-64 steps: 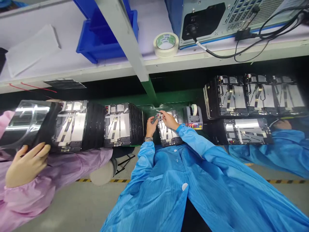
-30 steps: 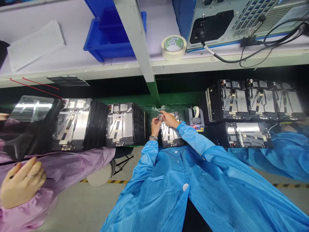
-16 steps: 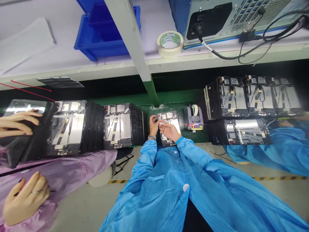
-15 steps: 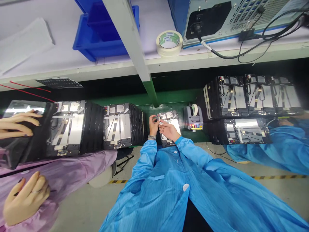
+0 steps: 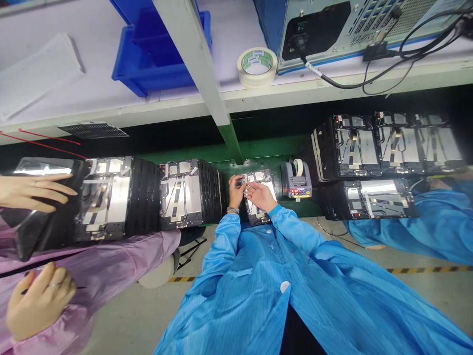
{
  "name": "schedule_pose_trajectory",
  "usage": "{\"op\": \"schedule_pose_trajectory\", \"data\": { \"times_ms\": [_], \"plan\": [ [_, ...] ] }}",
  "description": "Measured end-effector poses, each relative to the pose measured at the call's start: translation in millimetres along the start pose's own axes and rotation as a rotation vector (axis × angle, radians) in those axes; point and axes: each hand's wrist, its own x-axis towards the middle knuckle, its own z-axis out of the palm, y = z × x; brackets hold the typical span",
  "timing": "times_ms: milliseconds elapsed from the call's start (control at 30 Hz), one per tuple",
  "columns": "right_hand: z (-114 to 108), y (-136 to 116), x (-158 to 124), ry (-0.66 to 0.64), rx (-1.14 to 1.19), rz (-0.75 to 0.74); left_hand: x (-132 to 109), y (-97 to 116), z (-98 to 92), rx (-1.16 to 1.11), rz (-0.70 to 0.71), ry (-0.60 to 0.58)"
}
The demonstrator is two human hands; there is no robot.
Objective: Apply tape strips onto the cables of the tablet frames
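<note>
An opened tablet-like device (image 5: pixel 271 187) lies in front of me, with silver panels, a black frame and small boards. Over its left edge, near the upper corner, is my left hand (image 5: pixel 235 192), thumb and fingers drawn together. My right hand (image 5: pixel 261 198) reaches across the middle of the device, and its fingertips meet those of the left in a pinch. Anything between the fingers is too small to make out. Right of the device stands a grey tape dispenser (image 5: pixel 296 183) with a roll on top and a lit display.
Stacks of similar devices stand left (image 5: pixel 181 195) and right (image 5: pixel 356 148). A green post (image 5: pixel 232 140) rises behind my work. On the shelf are a tape roll (image 5: pixel 257 81), blue bins (image 5: pixel 155 76) and a cabled metal case (image 5: pixel 321 34). Co-workers' sleeves (image 5: pixel 129 261) flank me.
My fingertips have shifted slightly over the device's upper left, still together. At the left, a co-worker's hand has moved right and straightened its fingers. The view has shifted a little.
</note>
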Motion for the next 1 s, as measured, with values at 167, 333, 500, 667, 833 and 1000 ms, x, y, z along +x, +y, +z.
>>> {"op": "schedule_pose_trajectory", "data": {
  "times_ms": [167,333,500,667,833,1000],
  "plan": [
    [1.9,-3.3,0.8,0.035,0.018,-0.001,0.4,1.9,-2.4,0.044,0.021,-0.034],
    [4.4,-6.7,3.0,0.057,0.079,0.020,-0.9,8.8,-4.2,0.107,0.044,-0.085],
    [8.4,-11.1,5.0,0.085,0.084,0.031,-0.8,10.4,-4.1,0.152,0.055,-0.075],
    [5.5,-8.5,-1.3,0.060,0.115,0.027,1.1,7.6,-5.8,0.205,0.089,-0.060],
    [-10.3,4.4,-17.8,0.150,-0.266,-0.015,0.5,6.1,-7.8,0.223,0.086,-0.058],
    [-12.8,-9.6,-20.6,0.155,-1.349,-0.568,1.4,0.6,-8.7,0.223,0.125,-0.066]
  ]
}}
